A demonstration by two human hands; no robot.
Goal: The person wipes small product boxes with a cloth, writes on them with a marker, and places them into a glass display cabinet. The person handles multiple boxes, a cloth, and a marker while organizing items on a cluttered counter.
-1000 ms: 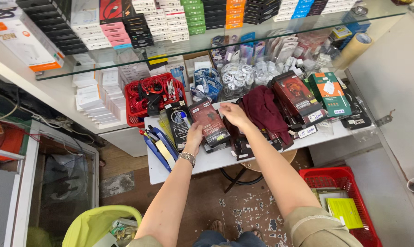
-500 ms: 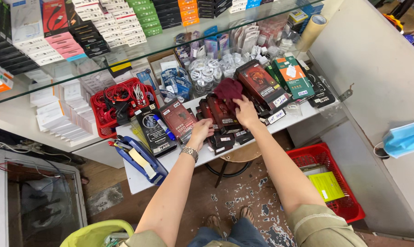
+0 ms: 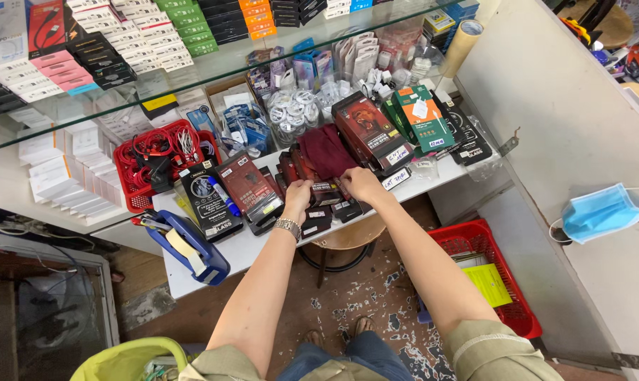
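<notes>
Head view, left hand (image 3: 298, 194) and right hand (image 3: 362, 185) on dark red packets (image 3: 328, 192) stacked on white shelf (image 3: 263, 243), fingers curled, grip unclear, maroon cloth (image 3: 326, 149) just behind, red basket (image 3: 132, 194) left.

Two hands at the shelf: left hand (image 3: 298, 194), right hand (image 3: 362, 185). Two red baskets: one on the shelf (image 3: 130, 185), one on the floor (image 3: 506, 282). One blue tape dispenser (image 3: 192, 247). One blue face mask (image 3: 602, 212).

I see a row of dark red flat packets (image 3: 318, 185) standing packed on edge at the front of the white tabletop (image 3: 256, 247), a maroon cloth (image 3: 326, 149) draped over the back ones. Both my hands touch the front packets, which have dark labelled lower ends.
</notes>
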